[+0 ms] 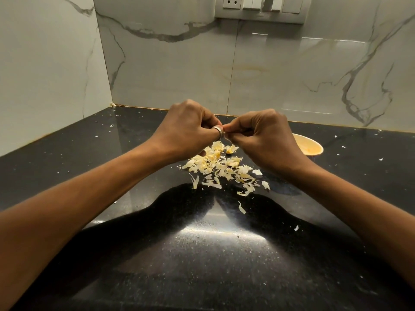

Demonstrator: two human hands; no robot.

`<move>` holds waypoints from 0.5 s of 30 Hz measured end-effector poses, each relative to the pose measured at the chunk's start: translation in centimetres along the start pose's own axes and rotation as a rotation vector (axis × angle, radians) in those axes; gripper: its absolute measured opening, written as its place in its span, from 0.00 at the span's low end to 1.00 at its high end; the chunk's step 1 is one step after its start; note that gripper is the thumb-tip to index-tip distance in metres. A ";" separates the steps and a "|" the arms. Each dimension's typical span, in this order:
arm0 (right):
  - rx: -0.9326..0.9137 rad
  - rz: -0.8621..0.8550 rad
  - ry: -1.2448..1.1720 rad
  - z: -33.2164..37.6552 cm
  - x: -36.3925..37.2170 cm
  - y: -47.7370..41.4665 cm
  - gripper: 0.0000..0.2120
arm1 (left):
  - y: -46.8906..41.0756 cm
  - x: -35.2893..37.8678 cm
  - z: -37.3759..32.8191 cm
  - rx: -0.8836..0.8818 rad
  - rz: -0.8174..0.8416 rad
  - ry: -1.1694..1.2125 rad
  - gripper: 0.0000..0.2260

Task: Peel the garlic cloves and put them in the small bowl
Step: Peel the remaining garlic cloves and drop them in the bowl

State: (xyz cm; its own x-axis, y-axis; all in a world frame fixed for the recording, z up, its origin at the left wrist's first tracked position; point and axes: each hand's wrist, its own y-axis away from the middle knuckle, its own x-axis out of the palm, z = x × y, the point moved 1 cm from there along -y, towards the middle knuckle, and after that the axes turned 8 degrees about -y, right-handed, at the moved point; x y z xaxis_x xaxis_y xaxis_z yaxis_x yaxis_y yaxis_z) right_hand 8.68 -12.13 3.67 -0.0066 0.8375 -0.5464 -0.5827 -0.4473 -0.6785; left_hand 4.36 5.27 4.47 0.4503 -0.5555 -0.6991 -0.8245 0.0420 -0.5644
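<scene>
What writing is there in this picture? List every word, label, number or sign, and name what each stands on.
None: no readable text anywhere in the view.
The switch plate on the wall has blank rockers and a socket, no labels.
The small bowl is plain.
The ring on the left hand shows no legible marking.
The garlic clove, pinched between the left hand and right hand, is mostly hidden.

Bare along both forearms, wearing a plain wide silvery ring (218,131) on a left hand (190,129) finger, beside the right hand (262,140).
</scene>
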 end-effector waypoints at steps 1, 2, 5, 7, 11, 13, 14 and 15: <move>-0.014 -0.001 0.006 0.1 0.0 0.0 0.07 | 0.0 0.0 0.0 0.002 -0.005 -0.001 0.03; -0.024 -0.004 0.016 0.1 0.1 0.0 0.06 | 0.0 0.0 -0.1 0.007 -0.007 -0.002 0.03; -0.040 -0.008 0.031 0.1 0.3 0.1 0.06 | 0.1 0.0 0.0 0.000 -0.004 -0.006 0.03; -0.052 0.001 0.039 0.2 0.5 0.1 0.07 | 0.2 0.1 0.0 -0.021 -0.005 0.003 0.04; -0.016 -0.018 -0.015 0.4 0.4 -0.1 0.07 | 0.0 -0.1 0.1 -0.118 0.020 0.135 0.04; 0.048 -0.025 -0.094 0.3 0.4 -0.3 0.07 | -0.2 -0.4 0.2 -0.197 0.039 0.231 0.05; 0.073 -0.018 -0.136 0.3 0.5 -0.3 0.08 | -0.3 -0.5 0.2 -0.227 0.053 0.264 0.05; 0.086 -0.009 -0.162 0.3 0.5 -0.2 0.09 | -0.3 -0.5 0.3 -0.248 0.069 0.286 0.05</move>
State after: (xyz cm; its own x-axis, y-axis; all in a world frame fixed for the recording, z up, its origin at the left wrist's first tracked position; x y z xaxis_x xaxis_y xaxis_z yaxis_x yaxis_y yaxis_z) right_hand 8.55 -11.48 3.66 -0.1278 0.8839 -0.4499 -0.6510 -0.4170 -0.6343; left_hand 4.50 5.73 4.86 0.3059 -0.7691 -0.5612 -0.9232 -0.0956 -0.3722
